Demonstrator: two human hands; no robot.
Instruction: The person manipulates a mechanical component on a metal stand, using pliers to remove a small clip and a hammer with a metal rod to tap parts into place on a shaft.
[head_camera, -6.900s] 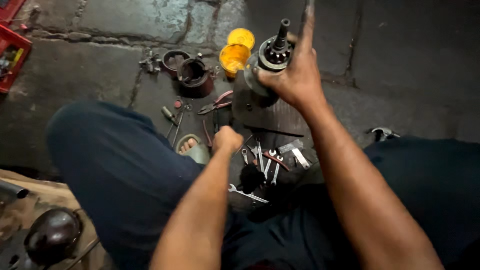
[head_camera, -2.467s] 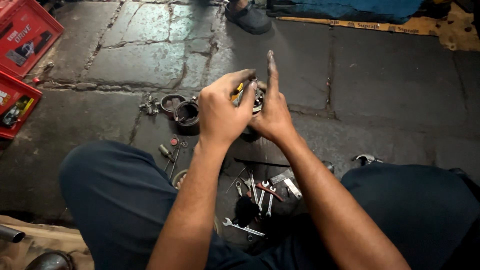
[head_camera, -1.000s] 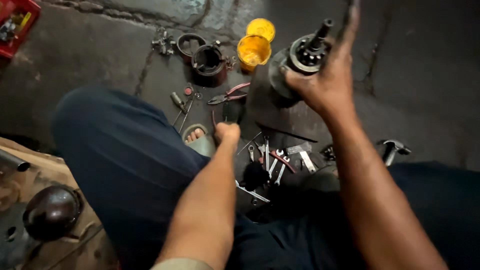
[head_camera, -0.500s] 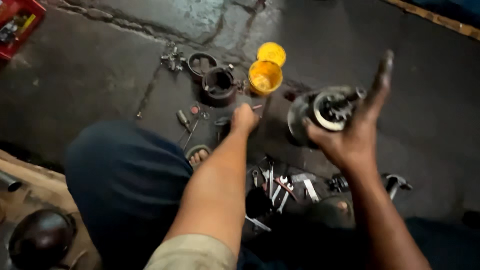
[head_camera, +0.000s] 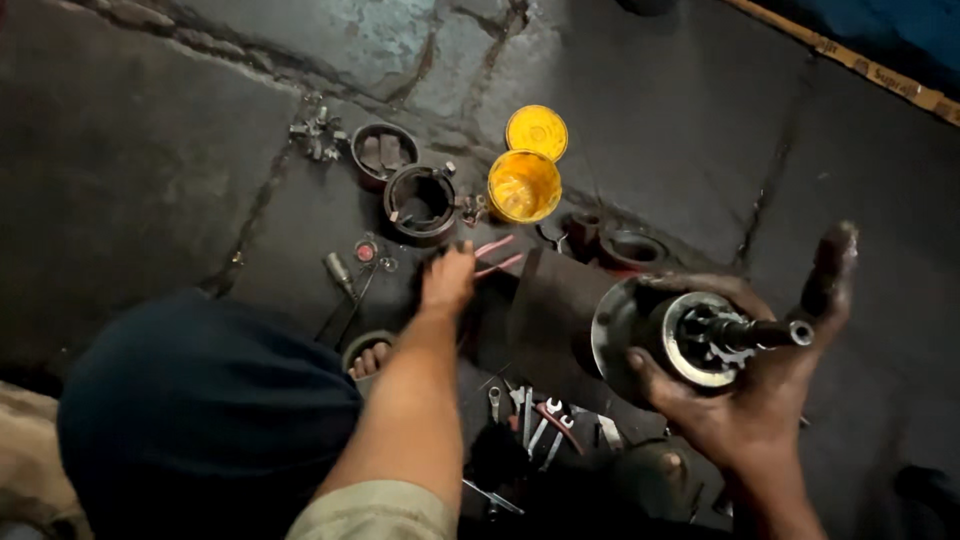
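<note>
Motor part (head_camera: 690, 340): a round, dark metal body with a bright ring at its face and a thin shaft sticking out toward the right, ending in a small silvery tip. It sits off the floor in my right hand (head_camera: 750, 390), to the right of the work area and above the scattered wrenches (head_camera: 535, 420).

My right hand cups the part from below, palm up and greasy, thumb pressed on its near rim, fingers curled loosely behind it, 1 finger pointing straight up past the shaft.

My left hand (head_camera: 447, 280) stretches forward with the arm nearly straight, knuckles up, fingers bent down onto the red-handled pliers (head_camera: 495, 255) lying on the floor; I cannot tell whether it has closed on them.

Beyond it stand a yellow tub (head_camera: 524, 186), its yellow lid (head_camera: 536, 132) and a black ring-shaped housing (head_camera: 420, 203).
</note>
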